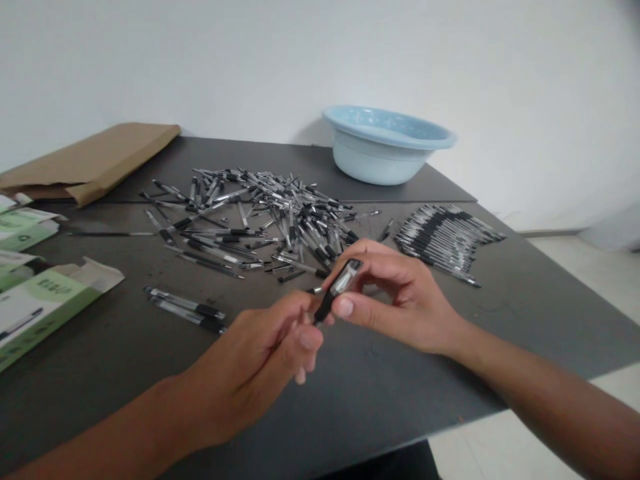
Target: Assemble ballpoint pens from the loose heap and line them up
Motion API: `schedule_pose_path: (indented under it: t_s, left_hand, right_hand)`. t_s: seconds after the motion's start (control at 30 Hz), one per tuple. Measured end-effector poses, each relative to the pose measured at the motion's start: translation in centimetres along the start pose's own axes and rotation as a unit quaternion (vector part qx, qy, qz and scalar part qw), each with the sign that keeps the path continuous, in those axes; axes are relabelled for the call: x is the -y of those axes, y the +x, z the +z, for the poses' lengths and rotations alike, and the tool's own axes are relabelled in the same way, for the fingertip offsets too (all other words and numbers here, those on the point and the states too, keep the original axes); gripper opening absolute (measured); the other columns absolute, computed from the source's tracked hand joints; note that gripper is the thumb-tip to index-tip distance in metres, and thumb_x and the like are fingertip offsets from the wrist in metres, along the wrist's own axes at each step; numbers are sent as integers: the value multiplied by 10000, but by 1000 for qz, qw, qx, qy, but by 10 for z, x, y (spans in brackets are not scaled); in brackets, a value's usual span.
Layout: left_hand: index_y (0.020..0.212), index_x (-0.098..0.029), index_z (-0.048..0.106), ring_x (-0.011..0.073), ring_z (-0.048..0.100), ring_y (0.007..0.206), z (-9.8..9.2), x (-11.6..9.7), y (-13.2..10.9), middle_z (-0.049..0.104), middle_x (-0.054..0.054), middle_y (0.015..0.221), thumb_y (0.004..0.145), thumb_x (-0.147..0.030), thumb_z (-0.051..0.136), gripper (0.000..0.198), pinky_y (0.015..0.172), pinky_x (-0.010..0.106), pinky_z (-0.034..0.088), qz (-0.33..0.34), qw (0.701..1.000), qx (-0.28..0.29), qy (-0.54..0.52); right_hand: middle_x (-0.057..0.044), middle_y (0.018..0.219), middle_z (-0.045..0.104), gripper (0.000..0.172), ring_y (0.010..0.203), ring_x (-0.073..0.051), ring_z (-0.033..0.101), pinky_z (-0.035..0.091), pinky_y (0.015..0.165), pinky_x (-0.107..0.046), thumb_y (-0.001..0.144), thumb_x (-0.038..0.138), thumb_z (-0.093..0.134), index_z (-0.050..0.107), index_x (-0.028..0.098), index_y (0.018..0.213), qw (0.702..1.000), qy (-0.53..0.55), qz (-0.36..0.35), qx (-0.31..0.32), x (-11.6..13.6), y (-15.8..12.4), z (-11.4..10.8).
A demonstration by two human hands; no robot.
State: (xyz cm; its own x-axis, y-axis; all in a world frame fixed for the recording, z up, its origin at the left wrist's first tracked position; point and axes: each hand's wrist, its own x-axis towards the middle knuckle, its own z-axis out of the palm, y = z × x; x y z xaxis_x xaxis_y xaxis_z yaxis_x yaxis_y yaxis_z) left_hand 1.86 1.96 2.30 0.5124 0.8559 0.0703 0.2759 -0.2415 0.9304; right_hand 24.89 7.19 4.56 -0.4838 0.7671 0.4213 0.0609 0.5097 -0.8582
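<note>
In front of me, my right hand pinches a pen with a clear and black body, its thumb against the side. The pen is tilted, upper end toward the right. At the lower end, the curled fingers of my left hand close round it and hide part of it. A small metallic tip pokes out beside the left fingers; which piece it belongs to I cannot tell. Beyond the hands lies a loose heap of pens and pen parts. Two pens lie side by side left of my left hand.
A neat row of pens lies at the right. A light blue basin stands at the back, near the wall. Green and white boxes are at the left, with a brown paper envelope behind. The dark table ends at the right.
</note>
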Motion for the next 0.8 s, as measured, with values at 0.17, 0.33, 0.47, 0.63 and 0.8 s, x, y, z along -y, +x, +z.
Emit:
schedule_pose_path:
  t_s: [0.17,0.33,0.47,0.63,0.8]
  left_hand:
    - [1270,-216,621,165,710,709,-3,5,2,760,17,830,1106,-711,367,579,652,288,517,2,998,-60,-4]
    - [1246,-231,637,170,674,715,-6,6,2,739,11,835,1123,-668,351,536,684,303,497,5,997,-72,40]
    - [1241,-258,644,156,648,710,-6,4,0,711,-11,828,1124,-643,385,479,704,300,474,24,995,-69,62]
    - [1227,-268,651,152,654,730,-7,6,-1,707,-11,853,1137,-621,378,455,717,297,476,46,993,-76,74]
    - [1243,-300,651,132,675,751,-9,10,-1,708,-29,872,1155,-554,384,379,730,273,490,68,991,-69,89]
  right_hand:
    - [-38,943,792,195,820,-176,734,573,604,-258,990,431,755,757,237,983,995,25,63,-77,6,12,-48]
    - [-29,801,775,277,609,-149,663,450,509,-274,927,474,824,762,226,1033,984,-138,106,-44,8,13,-116]
    - [-36,779,784,436,666,-186,654,472,622,-331,836,619,840,837,234,1042,897,-370,239,31,4,11,-151]
    - [-57,895,841,436,805,-277,743,524,722,-395,795,662,819,888,288,1008,812,-427,366,156,-6,9,-168]
    - [-27,943,857,422,922,-317,776,569,816,-407,743,647,840,881,320,1007,789,-389,431,203,-17,3,-181]
